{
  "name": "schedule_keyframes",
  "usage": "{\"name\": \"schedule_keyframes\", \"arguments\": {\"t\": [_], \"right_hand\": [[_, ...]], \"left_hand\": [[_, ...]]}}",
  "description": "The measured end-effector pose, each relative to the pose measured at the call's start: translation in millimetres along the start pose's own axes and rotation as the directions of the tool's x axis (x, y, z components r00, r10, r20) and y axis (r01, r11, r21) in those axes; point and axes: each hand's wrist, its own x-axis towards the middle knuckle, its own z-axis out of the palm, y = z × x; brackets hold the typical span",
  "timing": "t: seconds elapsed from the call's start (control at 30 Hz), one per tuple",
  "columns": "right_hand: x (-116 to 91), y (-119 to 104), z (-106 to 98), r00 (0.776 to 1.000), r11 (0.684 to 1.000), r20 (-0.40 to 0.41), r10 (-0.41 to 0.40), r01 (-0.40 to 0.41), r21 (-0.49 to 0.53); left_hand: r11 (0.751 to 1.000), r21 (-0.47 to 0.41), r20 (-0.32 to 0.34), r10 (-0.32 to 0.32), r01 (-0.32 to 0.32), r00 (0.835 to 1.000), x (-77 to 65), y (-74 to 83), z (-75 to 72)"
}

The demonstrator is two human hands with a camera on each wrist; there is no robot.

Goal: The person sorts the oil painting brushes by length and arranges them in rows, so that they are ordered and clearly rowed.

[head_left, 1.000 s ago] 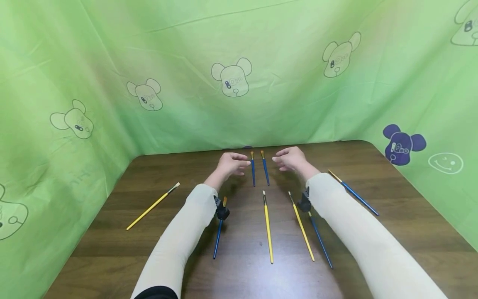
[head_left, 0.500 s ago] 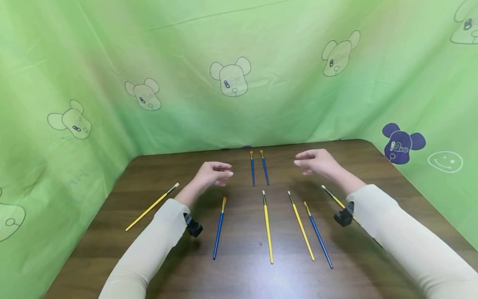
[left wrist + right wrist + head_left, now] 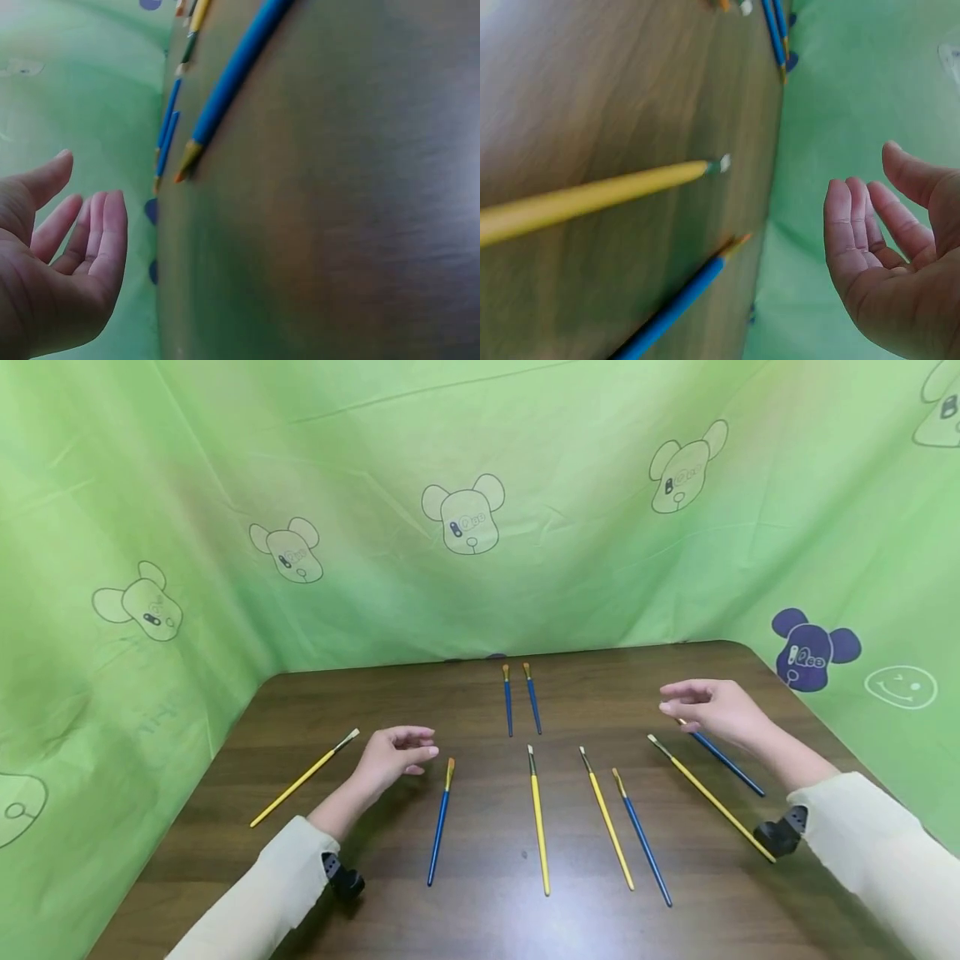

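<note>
My left hand (image 3: 390, 762) hovers above the table with relaxed fingers and holds nothing. It is between a yellow paintbrush (image 3: 303, 778) on the left and a blue paintbrush (image 3: 439, 827) just to its right. My right hand (image 3: 716, 710) is also bare, its fingers loosely bent, over the bristle end of a blue paintbrush (image 3: 727, 764), which it partly covers. Beside that brush lies a yellow paintbrush (image 3: 712, 799), its handle end close to the right wrist camera. In the left wrist view, the nearest blue paintbrush (image 3: 236, 79) lies apart from the fingers.
Two blue paintbrushes, one of them the left one (image 3: 508, 706), lie side by side near the back edge of the brown table (image 3: 360, 693). Mid-table are two yellow paintbrushes (image 3: 539, 835) and another blue paintbrush (image 3: 645, 843). A green printed cloth (image 3: 375, 527) hangs behind and at both sides.
Both hands have moved apart from beside the two back blue brushes: the left toward the left and nearer, the right toward the right. The brushes stay in place.
</note>
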Motion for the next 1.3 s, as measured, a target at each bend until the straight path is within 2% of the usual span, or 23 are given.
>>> {"name": "schedule_keyframes", "arguments": {"t": [0.1,0.27,0.43,0.63,0.77,1.1,1.3], "right_hand": [[-4.1,13.7,-8.1,1.0,1.0,-0.012,-0.01,0.01,0.022],[-11.3,38.7,-22.1,0.999,1.0,-0.044,-0.003,0.004,0.023],[-15.5,62.2,-31.5,0.999,0.998,-0.049,0.013,-0.01,0.069],[-15.4,72.6,-36.7,0.999,0.985,-0.02,0.05,-0.046,0.165],[-15.2,74.9,-37.6,0.997,0.978,0.008,0.074,-0.074,0.195],[-10.6,85.2,-32.5,0.994,0.989,0.054,0.098,-0.104,0.104],[-5.1,89.4,-29.3,0.993,0.994,0.073,0.088,-0.093,0.065]], "left_hand": [[1.0,-0.015,-0.019,-0.004,0.004,1.0,-6.6,-9.8,1.2],[0.999,-0.022,0.003,-0.024,0.024,1.0,-17.0,-15.2,6.0],[0.998,0.009,-0.008,-0.057,0.057,0.998,-27.2,-21.4,12.2],[0.997,0.035,-0.049,-0.07,0.072,0.996,-35.4,-24.3,20.9],[0.995,0.065,-0.062,-0.069,0.073,0.996,-37.9,-26.8,24.8],[0.986,0.139,-0.036,-0.084,0.088,0.996,-40.2,-35.8,26.9],[0.974,0.223,-0.06,-0.032,0.044,0.998,-37.1,-36.3,28.9]]}}
